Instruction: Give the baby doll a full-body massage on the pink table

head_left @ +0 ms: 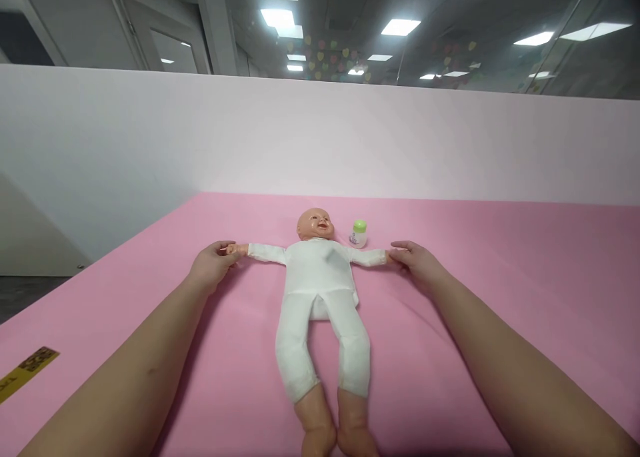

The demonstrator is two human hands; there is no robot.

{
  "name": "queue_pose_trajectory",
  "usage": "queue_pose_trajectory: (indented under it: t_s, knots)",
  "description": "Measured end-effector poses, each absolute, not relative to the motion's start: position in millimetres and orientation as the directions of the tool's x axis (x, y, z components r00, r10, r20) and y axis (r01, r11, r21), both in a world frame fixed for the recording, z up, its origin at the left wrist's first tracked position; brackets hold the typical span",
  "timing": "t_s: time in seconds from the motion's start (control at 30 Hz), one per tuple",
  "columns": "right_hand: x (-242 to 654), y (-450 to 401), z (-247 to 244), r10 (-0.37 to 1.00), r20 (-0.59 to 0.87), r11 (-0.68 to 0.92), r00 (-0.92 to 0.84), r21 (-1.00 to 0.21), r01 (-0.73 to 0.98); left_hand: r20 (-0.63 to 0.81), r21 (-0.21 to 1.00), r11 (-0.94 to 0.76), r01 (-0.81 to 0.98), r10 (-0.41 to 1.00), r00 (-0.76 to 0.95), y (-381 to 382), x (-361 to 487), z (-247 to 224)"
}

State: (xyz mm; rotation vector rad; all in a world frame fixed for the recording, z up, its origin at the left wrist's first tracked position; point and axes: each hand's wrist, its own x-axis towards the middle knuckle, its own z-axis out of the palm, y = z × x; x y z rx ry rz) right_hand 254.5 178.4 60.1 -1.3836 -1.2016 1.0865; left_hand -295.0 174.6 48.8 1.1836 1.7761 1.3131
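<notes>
A baby doll (320, 270) in white cloth top and trousers lies on its back on the pink tabletop (460, 310), head at the far end and bare feet toward me. Its two arms are stretched out to the sides. At its arm on the left, my left hand (214, 264) is closed around the doll's small hand. My right hand (414, 262) grips the doll's other hand between thumb and fingers. Just beyond that arm, beside the doll's head, stands a small jar (359, 236) with a green lid, touched by neither hand.
A white panel (320, 137) runs along the back of the table. On the left near edge sticks a yellow label (29, 372) with dark print. Past the panel are a door (165, 37) and glass reflecting ceiling lights.
</notes>
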Motion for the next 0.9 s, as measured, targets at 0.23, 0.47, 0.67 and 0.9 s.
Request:
queue_pose_trajectory:
  t_s: [0.23, 0.47, 0.67, 0.9]
  knots:
    - [254.6, 188.2, 52.7, 0.980, -0.192, -0.198, -0.046, -0.951, -0.238, -0.095, 0.995, 0.104, 0.006, 0.929, -0.357, 182.4, -295.3, 39.4]
    - [253.6, 182.5, 56.5, 0.974, -0.176, -0.205, -0.141, -0.951, -0.230, -0.116, 0.993, 0.113, -0.030, 0.920, -0.373, 185.1, -292.2, 38.8]
    - [252.2, 184.9, 51.5, 0.989, -0.136, -0.143, -0.058, -0.980, -0.139, -0.094, 0.993, 0.112, 0.027, 0.924, -0.370, 183.1, -289.7, 38.9]
    - [249.8, 194.9, 43.2, 0.983, -0.164, -0.151, 0.087, -0.978, -0.141, -0.113, 0.992, 0.126, 0.009, 0.920, -0.376, 183.5, -288.2, 39.3]
